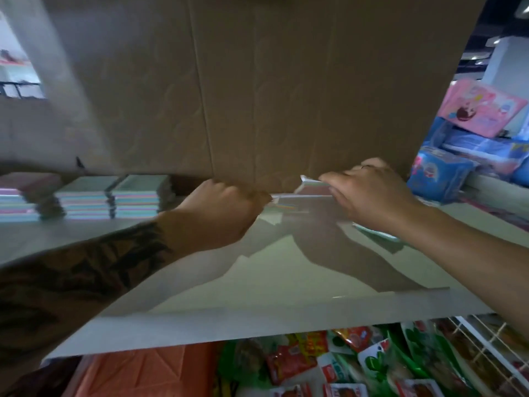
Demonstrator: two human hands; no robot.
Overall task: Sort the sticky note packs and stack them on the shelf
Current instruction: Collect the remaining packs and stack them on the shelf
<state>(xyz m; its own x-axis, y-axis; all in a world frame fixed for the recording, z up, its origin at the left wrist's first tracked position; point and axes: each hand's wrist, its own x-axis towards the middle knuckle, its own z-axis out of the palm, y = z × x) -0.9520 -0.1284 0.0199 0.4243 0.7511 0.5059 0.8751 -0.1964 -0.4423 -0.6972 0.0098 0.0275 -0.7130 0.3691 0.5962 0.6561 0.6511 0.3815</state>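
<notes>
While both hands reach toward the middle of the frame, the sticky note packs lie in two places on the white shelf (pixel 257 285). Finished stacks of sticky note packs (pixel 114 196), pastel-striped along their edges, stand at the left of the frame, just left of the left hand (pixel 220 213) and apart from it. That hand, on a tattooed forearm, is curled into a fist, its fingertips pinching the edge of a low pile of packs (pixel 289 203) at frame centre. The right hand (pixel 372 196) comes in from the right edge; its fingers grip a tilted pack (pixel 310 183) lifted just above the same low pile, directly between the two hands. Another pale green pack (pixel 378 234) shows beneath the right wrist, blurred. Behind the hands, a large brown cardboard box (pixel 272 81) fills the upper frame, standing on the shelf. Red and green snack packets (pixel 357 362) lie in a bin at the lower right, below the shelf's front edge. Pink and blue packaged goods (pixel 469 133) sit at the right edge.
</notes>
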